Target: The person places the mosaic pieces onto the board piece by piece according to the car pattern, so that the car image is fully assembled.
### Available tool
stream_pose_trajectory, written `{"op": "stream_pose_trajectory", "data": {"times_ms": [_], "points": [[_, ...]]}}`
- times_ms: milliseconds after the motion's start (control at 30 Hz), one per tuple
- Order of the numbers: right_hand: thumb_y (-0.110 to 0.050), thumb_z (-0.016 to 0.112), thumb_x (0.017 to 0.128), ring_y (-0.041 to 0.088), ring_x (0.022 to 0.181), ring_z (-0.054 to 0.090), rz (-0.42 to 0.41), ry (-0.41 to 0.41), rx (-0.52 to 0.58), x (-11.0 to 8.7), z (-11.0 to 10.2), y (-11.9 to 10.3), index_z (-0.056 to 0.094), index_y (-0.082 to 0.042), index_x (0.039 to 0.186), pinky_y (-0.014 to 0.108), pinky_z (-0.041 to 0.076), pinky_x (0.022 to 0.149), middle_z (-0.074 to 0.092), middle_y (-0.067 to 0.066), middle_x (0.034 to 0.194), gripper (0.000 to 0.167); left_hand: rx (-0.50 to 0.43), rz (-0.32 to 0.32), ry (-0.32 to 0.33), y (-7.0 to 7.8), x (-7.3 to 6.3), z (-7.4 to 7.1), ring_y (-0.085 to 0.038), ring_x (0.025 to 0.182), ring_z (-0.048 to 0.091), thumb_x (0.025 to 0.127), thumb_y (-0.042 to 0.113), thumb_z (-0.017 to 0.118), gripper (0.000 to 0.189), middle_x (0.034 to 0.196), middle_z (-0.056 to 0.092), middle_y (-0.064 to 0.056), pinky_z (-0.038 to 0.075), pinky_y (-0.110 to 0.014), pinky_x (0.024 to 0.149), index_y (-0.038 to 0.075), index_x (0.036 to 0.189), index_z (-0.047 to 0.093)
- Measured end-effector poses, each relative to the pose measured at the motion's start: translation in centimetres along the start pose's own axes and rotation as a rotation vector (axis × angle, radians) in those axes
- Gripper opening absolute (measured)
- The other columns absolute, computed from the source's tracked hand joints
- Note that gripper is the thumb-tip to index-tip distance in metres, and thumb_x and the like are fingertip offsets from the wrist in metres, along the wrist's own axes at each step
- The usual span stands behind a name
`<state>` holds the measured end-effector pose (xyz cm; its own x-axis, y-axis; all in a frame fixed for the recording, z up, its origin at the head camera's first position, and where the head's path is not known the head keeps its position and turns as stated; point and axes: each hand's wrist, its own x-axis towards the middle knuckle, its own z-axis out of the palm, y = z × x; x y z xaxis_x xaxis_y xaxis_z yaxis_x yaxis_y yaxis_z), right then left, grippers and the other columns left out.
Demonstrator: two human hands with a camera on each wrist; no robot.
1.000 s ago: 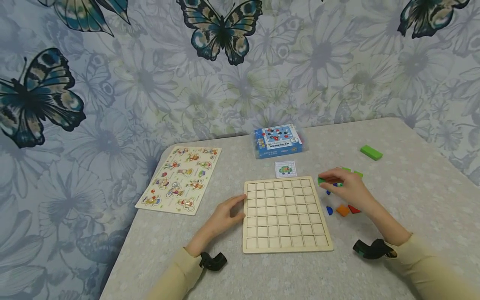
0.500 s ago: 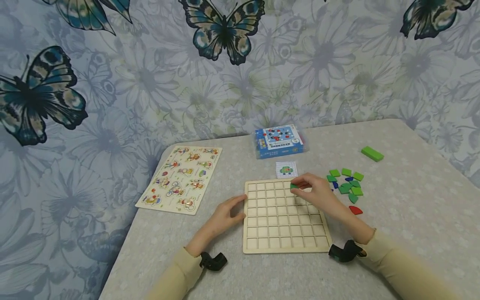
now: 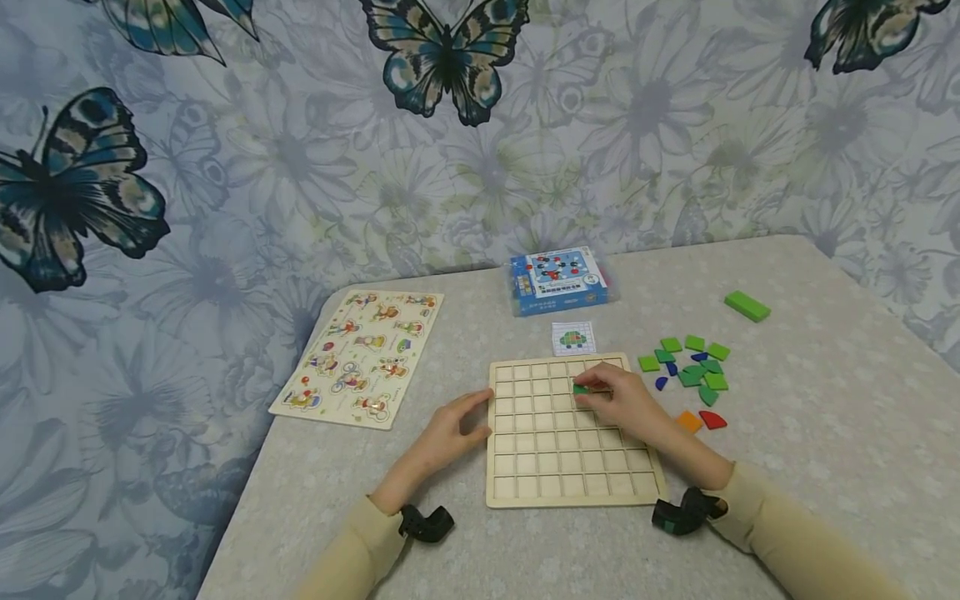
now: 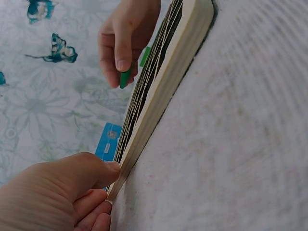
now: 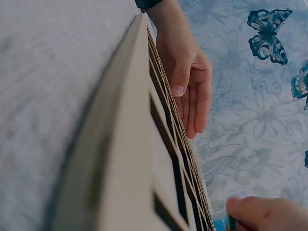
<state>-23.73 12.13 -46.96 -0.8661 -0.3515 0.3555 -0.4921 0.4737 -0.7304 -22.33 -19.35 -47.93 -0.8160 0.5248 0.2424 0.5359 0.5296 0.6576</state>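
Observation:
A wooden grid board (image 3: 536, 454) lies flat with bare cells in front of the person. The right hand (image 3: 621, 402) pinches a small green tile (image 3: 579, 389) between thumb and fingertips over the board's upper middle. In the left wrist view the green tile (image 4: 125, 79) stands on edge in those fingers, apart from the grid. At the board's left edge the left hand (image 3: 447, 427) rests with its thumb and fingertips touching the rim. The right wrist view shows the left hand's (image 5: 192, 77) fingers extended along that side.
Loose green tiles (image 3: 692, 377), blue half-rounds (image 3: 661, 383), a red piece (image 3: 713, 419) and an orange piece (image 3: 689, 422) lie right of the board. Behind it are a picture card (image 3: 573, 339) and a blue box (image 3: 558, 282). A green block (image 3: 747, 306) and picture board (image 3: 360, 358) flank them.
The right hand has moved left from the loose pieces to above the board with the green tile, then slightly lower toward the person. The left hand has stayed at the left edge.

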Motion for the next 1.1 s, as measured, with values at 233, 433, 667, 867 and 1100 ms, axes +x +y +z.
{"op": "stream_pose_trajectory", "data": {"times_ms": [233,433,667,867,1100], "points": [[-0.015,0.075,0.082,0.017,0.096,0.057,-0.057,-0.003,-0.071,-0.3,0.5,0.4,0.070,-0.008,0.104,0.036,0.050,0.083,0.064,-0.001,0.102,0.023,-0.011,0.004,0.001,0.0,0.0,-0.1,-0.030,0.128,0.043,0.087,0.011,0.068,0.056,0.137,0.048,-0.017,0.036,-0.044,0.104,-0.003,0.137,0.046],[-0.015,0.075,0.082,0.019,0.099,0.055,-0.077,-0.018,-0.117,-0.4,0.7,0.9,0.069,-0.010,0.104,0.039,0.049,0.084,0.063,-0.001,0.103,0.023,-0.008,-0.009,-0.002,0.0,-0.1,-0.1,-0.030,0.128,0.042,0.087,0.010,0.068,0.057,0.137,0.048,-0.016,0.036,-0.044,0.104,-0.002,0.137,0.046],[-0.015,0.075,0.082,0.020,0.098,0.056,-0.113,-0.014,-0.149,-0.5,0.7,1.1,0.069,-0.010,0.104,0.037,0.049,0.081,0.064,0.000,0.104,0.023,-0.012,-0.009,0.002,0.0,-0.1,-0.1,-0.029,0.128,0.042,0.087,0.011,0.069,0.057,0.138,0.048,-0.015,0.036,-0.043,0.105,-0.002,0.137,0.046],[-0.015,0.075,0.082,0.021,0.098,0.055,-0.118,-0.022,-0.178,-0.4,0.5,0.9,0.070,-0.009,0.102,0.039,0.049,0.082,0.064,0.001,0.103,0.022,-0.014,-0.012,0.001,0.0,0.0,-0.1,-0.029,0.128,0.042,0.088,0.012,0.068,0.057,0.138,0.048,-0.015,0.035,-0.042,0.105,-0.001,0.138,0.046],[-0.014,0.075,0.082,0.021,0.099,0.056,-0.131,-0.030,-0.173,-0.5,0.5,0.9,0.070,-0.009,0.103,0.037,0.050,0.081,0.064,0.002,0.105,0.022,-0.010,-0.010,0.007,0.2,-0.1,-0.2,-0.029,0.127,0.043,0.087,0.012,0.069,0.056,0.137,0.049,-0.014,0.036,-0.042,0.104,-0.002,0.137,0.046]]}}
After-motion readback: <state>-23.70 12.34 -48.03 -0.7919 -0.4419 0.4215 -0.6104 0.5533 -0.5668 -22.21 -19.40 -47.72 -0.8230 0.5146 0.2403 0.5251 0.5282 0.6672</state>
